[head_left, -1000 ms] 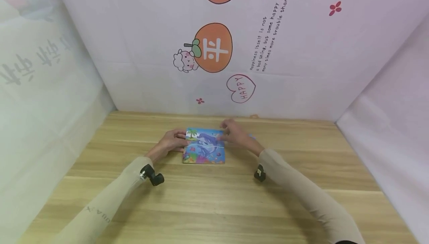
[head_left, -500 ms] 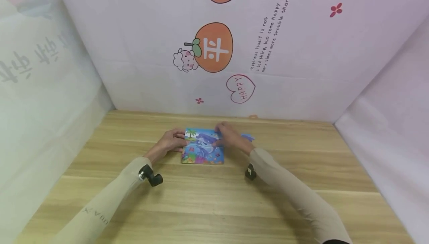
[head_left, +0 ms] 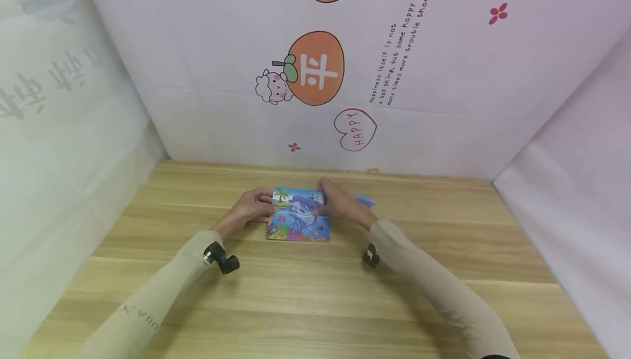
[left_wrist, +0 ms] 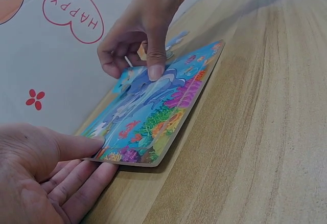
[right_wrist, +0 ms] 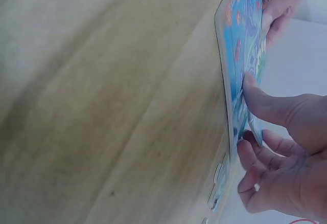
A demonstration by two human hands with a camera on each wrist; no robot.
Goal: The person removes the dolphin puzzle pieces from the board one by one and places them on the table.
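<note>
A dolphin jigsaw puzzle (head_left: 296,230) in a shallow board lies on the wooden table, with a sea scene of coral and a palm tree. At its left edge my left hand (head_left: 251,206) grips the board, thumb on top and fingers under the rim in the left wrist view. My right hand (head_left: 339,203) is at the upper right of the board. In the right wrist view, its thumb and fingers pinch a puzzle piece (right_wrist: 254,124) whose near end is tilted up off the board. Fingers hide part of that piece in the head view.
A loose blue puzzle piece (head_left: 365,201) lies on the table (head_left: 315,293) to the right of my right hand. A white printed cloth wall (head_left: 222,101) rises behind the table's back edge, and white cloth hangs on both sides.
Over the last second my right hand has moved left onto the board's right part, uncovering more of the loose piece. My left hand has stayed at the left edge.
</note>
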